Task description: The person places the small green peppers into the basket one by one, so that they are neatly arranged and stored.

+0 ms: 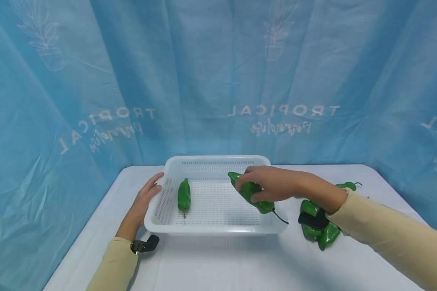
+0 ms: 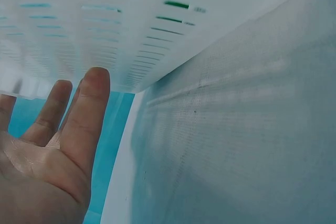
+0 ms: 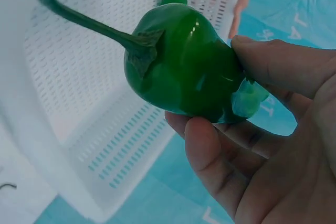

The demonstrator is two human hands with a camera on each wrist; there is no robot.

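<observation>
My right hand (image 1: pixel 271 184) holds a large green pepper (image 1: pixel 264 206) above the right side of a white slotted plastic basket (image 1: pixel 211 229). In the right wrist view the thumb and fingers pinch this pepper (image 3: pixel 176 61), its long stem pointing away from the palm. Another green pepper (image 1: pixel 183 197) lies on the basket floor near the left wall, stem toward the front. My left hand (image 1: pixel 144 202) is at the basket's left side. The left wrist view shows its extended fingers (image 2: pixel 86 114) against the outer slotted wall.
Several green peppers (image 1: pixel 328 236) lie in a pile on the white-covered table (image 1: pixel 218 266) right of the basket, partly hidden by my right forearm. A blue printed curtain (image 1: pixel 204 81) hangs behind the table and along its sides.
</observation>
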